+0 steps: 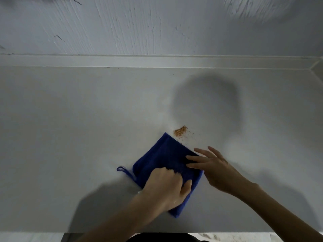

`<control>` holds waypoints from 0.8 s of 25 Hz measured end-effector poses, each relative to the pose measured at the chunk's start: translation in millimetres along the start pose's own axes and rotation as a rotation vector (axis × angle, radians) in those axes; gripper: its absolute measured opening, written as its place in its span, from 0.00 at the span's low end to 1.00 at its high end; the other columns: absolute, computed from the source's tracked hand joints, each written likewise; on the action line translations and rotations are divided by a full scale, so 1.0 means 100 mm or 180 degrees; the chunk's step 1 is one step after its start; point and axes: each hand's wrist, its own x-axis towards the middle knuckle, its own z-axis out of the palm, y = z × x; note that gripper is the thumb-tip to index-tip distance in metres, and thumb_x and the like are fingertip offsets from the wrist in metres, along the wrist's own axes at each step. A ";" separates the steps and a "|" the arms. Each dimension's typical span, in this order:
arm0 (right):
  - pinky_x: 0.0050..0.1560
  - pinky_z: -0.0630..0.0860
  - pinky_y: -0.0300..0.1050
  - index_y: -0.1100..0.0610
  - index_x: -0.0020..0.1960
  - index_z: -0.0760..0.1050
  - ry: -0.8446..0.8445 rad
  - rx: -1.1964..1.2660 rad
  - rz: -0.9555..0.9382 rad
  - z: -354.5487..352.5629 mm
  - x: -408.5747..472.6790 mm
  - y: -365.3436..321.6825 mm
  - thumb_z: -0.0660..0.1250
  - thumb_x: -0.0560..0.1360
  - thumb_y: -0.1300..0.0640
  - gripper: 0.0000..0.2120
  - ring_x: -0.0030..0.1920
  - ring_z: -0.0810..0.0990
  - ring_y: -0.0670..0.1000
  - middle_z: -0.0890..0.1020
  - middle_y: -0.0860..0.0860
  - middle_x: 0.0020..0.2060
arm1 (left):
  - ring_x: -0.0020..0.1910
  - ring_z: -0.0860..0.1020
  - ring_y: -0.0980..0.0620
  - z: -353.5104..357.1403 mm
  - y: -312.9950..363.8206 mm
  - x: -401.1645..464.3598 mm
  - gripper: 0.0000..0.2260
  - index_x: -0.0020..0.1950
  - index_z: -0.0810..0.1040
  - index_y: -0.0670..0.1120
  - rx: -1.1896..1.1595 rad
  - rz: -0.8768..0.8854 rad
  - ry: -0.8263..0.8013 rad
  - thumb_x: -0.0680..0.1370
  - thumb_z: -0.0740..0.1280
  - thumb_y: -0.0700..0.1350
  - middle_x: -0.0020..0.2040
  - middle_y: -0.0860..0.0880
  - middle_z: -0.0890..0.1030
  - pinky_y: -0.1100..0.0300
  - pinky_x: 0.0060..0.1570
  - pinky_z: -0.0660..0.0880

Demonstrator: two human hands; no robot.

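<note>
A folded blue cloth (161, 157) with a small hanging loop at its left corner lies on the pale grey countertop (78, 119). My left hand (166, 186) grips the cloth's near part, fingers curled into the fabric. My right hand (212, 168) lies with straight fingers pressing on the cloth's right edge. A small heap of orange-brown crumbs (180, 131) sits on the counter just beyond the cloth's far corner, with a few specks scattered to its right.
A low raised ledge (157, 61) runs along the back of the counter under a rough white wall (139, 23). The counter's front edge (43, 232) lies at the bottom of the view. A head-shaped shadow (208, 102) falls right of centre.
</note>
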 end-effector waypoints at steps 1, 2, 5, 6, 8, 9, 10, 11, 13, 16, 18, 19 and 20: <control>0.71 0.41 0.47 0.48 0.68 0.63 0.0156 0.0007 0.0193 0.06 -0.05 -0.04 0.58 0.75 0.65 0.25 0.74 0.54 0.47 0.61 0.42 0.71 | 0.41 0.78 0.46 0.05 -0.08 0.01 0.19 0.52 0.75 0.44 -0.0159 0.0011 0.0386 0.79 0.50 0.53 0.47 0.45 0.82 0.55 0.36 0.71; 0.71 0.49 0.49 0.52 0.67 0.65 0.0436 0.0018 0.0438 0.16 -0.11 -0.12 0.61 0.73 0.64 0.23 0.72 0.61 0.51 0.65 0.46 0.70 | 0.50 0.80 0.47 0.15 -0.18 0.02 0.19 0.57 0.75 0.45 -0.0208 -0.0019 0.0696 0.78 0.50 0.53 0.53 0.47 0.82 0.55 0.44 0.76; 0.65 0.66 0.51 0.62 0.61 0.68 0.1134 -0.0130 0.1265 0.55 -0.17 -0.50 0.57 0.70 0.54 0.22 0.64 0.67 0.61 0.74 0.60 0.62 | 0.68 0.65 0.44 0.49 -0.35 0.05 0.24 0.68 0.65 0.44 0.0014 -0.0343 0.0610 0.79 0.43 0.55 0.68 0.44 0.72 0.47 0.68 0.61; 0.66 0.65 0.53 0.64 0.61 0.66 0.1134 -0.0059 0.1490 0.66 -0.12 -0.64 0.52 0.72 0.52 0.23 0.64 0.64 0.61 0.74 0.63 0.62 | 0.70 0.60 0.43 0.60 -0.36 0.07 0.26 0.69 0.62 0.43 0.0019 -0.0360 0.0593 0.79 0.41 0.55 0.70 0.43 0.68 0.45 0.68 0.54; 0.72 0.54 0.54 0.68 0.63 0.63 0.1141 0.0052 0.1760 0.82 -0.02 -0.82 0.43 0.77 0.52 0.24 0.66 0.59 0.63 0.70 0.68 0.63 | 0.70 0.57 0.42 0.71 -0.35 0.12 0.26 0.69 0.61 0.43 -0.0043 -0.0389 0.0602 0.78 0.39 0.54 0.70 0.42 0.67 0.44 0.67 0.51; 0.71 0.48 0.53 0.69 0.64 0.61 0.1148 0.0061 0.1860 0.86 0.03 -0.85 0.39 0.78 0.52 0.26 0.67 0.57 0.65 0.67 0.70 0.64 | 0.70 0.58 0.41 0.73 -0.34 0.15 0.25 0.69 0.62 0.43 -0.0068 -0.0412 0.0657 0.79 0.39 0.53 0.70 0.42 0.68 0.43 0.66 0.53; 0.70 0.45 0.53 0.70 0.65 0.60 0.1159 0.0068 0.1964 0.86 0.12 -0.82 0.37 0.78 0.52 0.27 0.67 0.56 0.65 0.64 0.70 0.65 | 0.69 0.58 0.41 0.73 -0.35 0.21 0.25 0.69 0.62 0.44 -0.0050 -0.0437 0.0730 0.79 0.39 0.53 0.69 0.41 0.69 0.42 0.65 0.55; 0.70 0.44 0.52 0.69 0.66 0.59 0.1224 0.0058 0.2004 0.84 0.17 -0.79 0.36 0.78 0.51 0.28 0.68 0.55 0.65 0.63 0.70 0.66 | 0.69 0.59 0.41 0.71 -0.34 0.25 0.25 0.68 0.63 0.44 -0.0042 -0.0474 0.0796 0.79 0.39 0.52 0.69 0.41 0.69 0.42 0.64 0.55; 0.70 0.43 0.51 0.69 0.66 0.59 0.1367 0.0052 0.1967 0.81 0.24 -0.68 0.36 0.78 0.50 0.29 0.69 0.55 0.63 0.65 0.70 0.66 | 0.69 0.59 0.40 0.70 -0.33 0.33 0.24 0.68 0.63 0.44 -0.0053 -0.0559 0.0919 0.79 0.40 0.52 0.68 0.41 0.70 0.42 0.64 0.56; 0.71 0.43 0.49 0.68 0.67 0.58 0.1324 0.0064 0.1929 0.72 0.41 -0.47 0.36 0.77 0.49 0.30 0.71 0.57 0.63 0.66 0.68 0.67 | 0.68 0.65 0.38 0.66 -0.33 0.53 0.25 0.68 0.63 0.44 -0.0088 -0.0732 0.0974 0.79 0.39 0.52 0.68 0.41 0.71 0.40 0.65 0.62; 0.71 0.42 0.48 0.68 0.68 0.56 0.1261 0.0030 0.1932 0.66 0.55 -0.32 0.35 0.77 0.48 0.30 0.70 0.60 0.63 0.65 0.67 0.67 | 0.66 0.69 0.38 0.58 -0.34 0.69 0.25 0.68 0.63 0.43 -0.0197 -0.0844 0.0892 0.79 0.39 0.52 0.67 0.41 0.71 0.39 0.61 0.69; 0.70 0.42 0.48 0.68 0.68 0.56 0.1257 0.0003 0.1910 0.63 0.62 -0.26 0.35 0.77 0.48 0.30 0.70 0.60 0.63 0.65 0.67 0.68 | 0.66 0.69 0.38 0.54 -0.35 0.78 0.25 0.68 0.64 0.43 -0.0229 -0.0880 0.0835 0.79 0.39 0.52 0.67 0.41 0.71 0.38 0.59 0.70; 0.70 0.42 0.48 0.68 0.68 0.56 0.1244 -0.0039 0.1883 0.59 0.69 -0.18 0.35 0.77 0.48 0.30 0.69 0.59 0.62 0.65 0.67 0.68 | 0.66 0.69 0.38 0.51 -0.36 0.87 0.25 0.68 0.64 0.43 -0.0249 -0.0900 0.0813 0.79 0.39 0.51 0.68 0.41 0.71 0.38 0.59 0.70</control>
